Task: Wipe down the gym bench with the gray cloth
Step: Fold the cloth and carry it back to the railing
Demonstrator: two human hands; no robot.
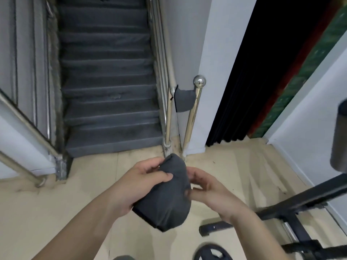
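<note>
In front of my chest, the cloth (165,194) is bunched between my left hand (139,182) and right hand (210,192), both closed on it. No wiping has begun, I judge; black frame (293,205) at four o'clock, padding unseen.

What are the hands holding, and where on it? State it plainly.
Both hands hold the gray cloth, bunched up. The left hand grips its upper left side, thumb across the front; the right hand pinches its right edge.

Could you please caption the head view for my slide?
Both hands, left hand and right hand, hold gray cloth near stairs.
</note>
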